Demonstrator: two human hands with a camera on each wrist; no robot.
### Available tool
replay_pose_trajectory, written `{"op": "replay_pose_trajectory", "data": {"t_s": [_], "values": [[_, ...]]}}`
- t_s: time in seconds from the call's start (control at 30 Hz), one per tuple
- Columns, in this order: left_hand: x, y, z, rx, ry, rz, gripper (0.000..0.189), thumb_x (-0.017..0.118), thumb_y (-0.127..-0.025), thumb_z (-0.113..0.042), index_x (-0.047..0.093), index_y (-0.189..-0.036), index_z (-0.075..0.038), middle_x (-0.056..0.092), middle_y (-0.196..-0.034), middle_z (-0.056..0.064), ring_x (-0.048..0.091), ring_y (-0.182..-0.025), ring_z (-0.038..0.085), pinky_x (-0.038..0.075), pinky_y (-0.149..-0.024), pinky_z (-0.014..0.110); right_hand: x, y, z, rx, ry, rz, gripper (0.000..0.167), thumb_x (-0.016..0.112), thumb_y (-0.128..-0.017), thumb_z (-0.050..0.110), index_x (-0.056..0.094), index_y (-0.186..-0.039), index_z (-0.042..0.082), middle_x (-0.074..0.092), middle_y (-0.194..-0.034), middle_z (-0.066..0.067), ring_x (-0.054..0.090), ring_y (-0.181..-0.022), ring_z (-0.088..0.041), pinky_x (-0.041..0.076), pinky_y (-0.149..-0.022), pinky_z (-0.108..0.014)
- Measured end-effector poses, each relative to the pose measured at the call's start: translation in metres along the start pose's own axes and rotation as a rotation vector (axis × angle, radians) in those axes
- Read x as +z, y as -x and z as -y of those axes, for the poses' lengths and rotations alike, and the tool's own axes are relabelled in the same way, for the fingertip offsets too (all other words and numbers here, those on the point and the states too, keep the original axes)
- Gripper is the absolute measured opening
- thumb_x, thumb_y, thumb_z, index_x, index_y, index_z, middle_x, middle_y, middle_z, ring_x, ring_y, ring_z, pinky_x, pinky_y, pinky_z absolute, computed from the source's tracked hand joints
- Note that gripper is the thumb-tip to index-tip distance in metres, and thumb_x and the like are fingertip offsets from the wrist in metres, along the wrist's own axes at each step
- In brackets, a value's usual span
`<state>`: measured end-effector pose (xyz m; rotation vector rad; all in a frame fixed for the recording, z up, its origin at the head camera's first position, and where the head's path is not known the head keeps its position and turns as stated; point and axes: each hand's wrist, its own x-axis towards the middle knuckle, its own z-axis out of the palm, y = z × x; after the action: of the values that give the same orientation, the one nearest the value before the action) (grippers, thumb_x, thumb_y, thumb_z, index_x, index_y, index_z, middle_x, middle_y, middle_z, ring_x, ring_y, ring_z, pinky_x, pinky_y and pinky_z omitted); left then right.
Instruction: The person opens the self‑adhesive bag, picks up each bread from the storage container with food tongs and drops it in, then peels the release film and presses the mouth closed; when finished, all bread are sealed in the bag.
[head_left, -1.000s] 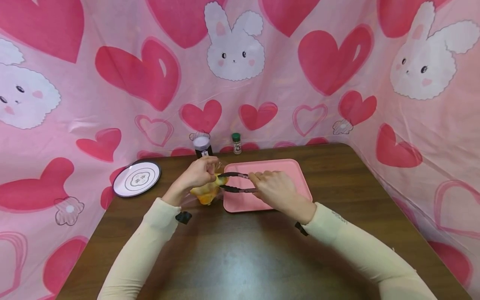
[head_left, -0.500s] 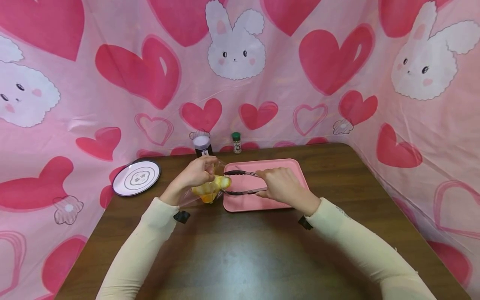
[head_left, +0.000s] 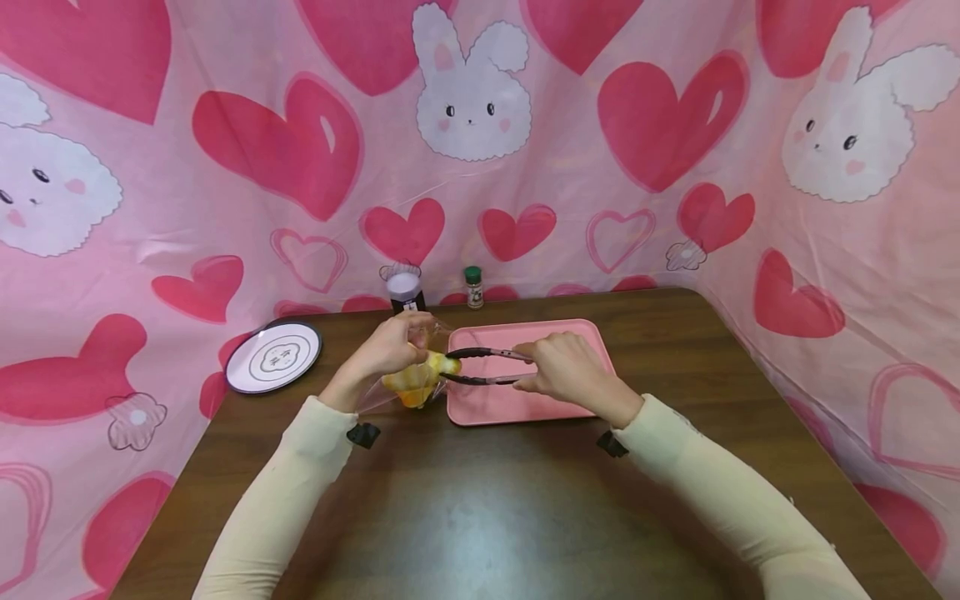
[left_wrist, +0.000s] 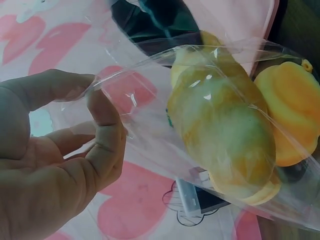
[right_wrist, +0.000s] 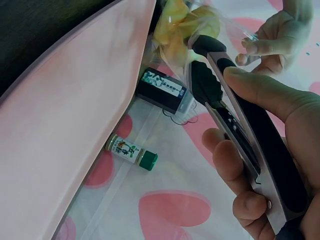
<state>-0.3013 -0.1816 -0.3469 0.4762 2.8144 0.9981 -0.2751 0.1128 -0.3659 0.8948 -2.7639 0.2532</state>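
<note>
At the left of the table (head_left: 465, 500), a dark-rimmed plate (head_left: 274, 358) is seen; farther right, a clear plastic bag (left_wrist: 147, 117) of yellow food pieces (left_wrist: 222, 125) (kind uncertain) is pinched by the left hand (head_left: 390, 343). One piece's end is flanked by tongs (right_wrist: 265, 132), gripped by the right hand (head_left: 566, 371) over the pink tray (head_left: 483, 404).

Bright in the head view, with pale glare on the dark brown wooden worktop (head_left: 468, 517). Dimmer in both wrist views, with glints on the clear plastic bag (left_wrist: 160, 110).
</note>
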Motion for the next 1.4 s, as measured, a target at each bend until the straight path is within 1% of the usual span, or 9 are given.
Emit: {"op": "replay_pose_trajectory", "data": {"t_s": [0.1,0.2,0.33,0.4,0.63,0.87,1.07,1.2,1.4], "values": [[0.0,-0.002,-0.001,0.003,-0.003,0.01,0.061,0.068,-0.079,-0.001,0.055,-0.139,0.002,0.055,-0.138,0.019,0.057,-0.094,0.026,0.048,-0.08,0.033,-0.002,0.001,0.001,-0.017,0.015,-0.032,0.045,0.086,-0.073,0.044,0.077,-0.111,0.021,0.058,-0.056,0.007,0.041,-0.047,-0.009,0.036,-0.046,-0.024],[0.002,-0.004,-0.002,0.034,-0.029,0.021,0.06,0.068,-0.078,0.0,0.056,-0.136,0.004,0.06,-0.122,0.02,0.056,-0.094,0.026,0.047,-0.083,0.036,-0.005,0.001,0.003,-0.044,0.049,-0.063,0.049,0.086,-0.073,0.046,0.076,-0.113,0.022,0.053,-0.053,0.007,0.036,-0.045,-0.009,0.032,-0.042,-0.023],[0.003,-0.008,-0.003,0.07,-0.082,0.012,0.058,0.068,-0.076,0.0,0.059,-0.132,0.005,0.062,-0.102,0.017,0.056,-0.094,0.025,0.046,-0.086,0.037,-0.011,0.002,0.006,-0.093,0.101,-0.122,0.05,0.086,-0.072,0.048,0.076,-0.113,0.022,0.048,-0.051,0.007,0.032,-0.044,-0.009,0.029,-0.04,-0.021],[0.003,-0.009,-0.003,0.062,-0.083,0.004,0.059,0.068,-0.075,0.0,0.058,-0.133,0.006,0.062,-0.101,0.017,0.056,-0.09,0.026,0.046,-0.084,0.038,-0.014,0.003,0.008,-0.115,0.113,-0.15,0.049,0.087,-0.072,0.048,0.076,-0.112,0.023,0.048,-0.051,0.007,0.032,-0.044,-0.008,0.029,-0.039,-0.022],[0.001,-0.007,-0.001,0.026,-0.047,-0.009,0.06,0.066,-0.076,0.001,0.056,-0.135,0.008,0.055,-0.138,0.02,0.053,-0.114,0.029,0.047,-0.102,0.046,-0.019,0.006,0.014,-0.147,0.112,-0.184,0.044,0.087,-0.073,0.044,0.075,-0.11,0.023,0.058,-0.058,0.008,0.037,-0.044,-0.006,0.034,-0.039,-0.023],[0.002,-0.005,-0.003,0.013,0.024,0.02,0.063,0.065,-0.078,0.002,0.052,-0.14,0.005,0.059,-0.118,0.021,0.055,-0.098,0.028,0.049,-0.091,0.041,-0.018,0.002,0.016,-0.16,0.101,-0.168,0.045,0.086,-0.074,0.045,0.075,-0.111,0.022,0.057,-0.057,0.007,0.035,-0.044,-0.007,0.032,-0.04,-0.022],[0.001,-0.003,-0.001,0.013,0.02,0.023,0.062,0.066,-0.08,0.001,0.053,-0.14,0.003,0.054,-0.138,0.018,0.054,-0.11,0.029,0.05,-0.092,0.041,-0.014,-0.002,0.012,-0.101,0.023,-0.092,0.049,0.086,-0.073,0.047,0.076,-0.114,0.021,0.061,-0.058,0.005,0.036,-0.044,-0.007,0.029,-0.041,-0.021],[-0.001,-0.001,0.001,-0.006,0.04,0.023,0.062,0.066,-0.08,0.0,0.052,-0.141,0.002,0.051,-0.144,0.018,0.053,-0.107,0.029,0.047,-0.085,0.036,-0.011,-0.004,0.007,-0.071,-0.001,-0.049,0.047,0.087,-0.073,0.045,0.077,-0.111,0.021,0.071,-0.07,0.003,0.043,-0.048,-0.008,0.034,-0.044,-0.022],[-0.002,-0.001,0.002,-0.009,0.054,0.016,0.062,0.066,-0.08,0.0,0.053,-0.14,0.002,0.049,-0.148,0.016,0.054,-0.107,0.027,0.045,-0.088,0.035,-0.009,-0.005,0.003,-0.059,0.014,-0.009,0.05,0.087,-0.071,0.048,0.076,-0.111,0.02,0.07,-0.071,0.004,0.048,-0.052,-0.009,0.04,-0.047,-0.026]]}}
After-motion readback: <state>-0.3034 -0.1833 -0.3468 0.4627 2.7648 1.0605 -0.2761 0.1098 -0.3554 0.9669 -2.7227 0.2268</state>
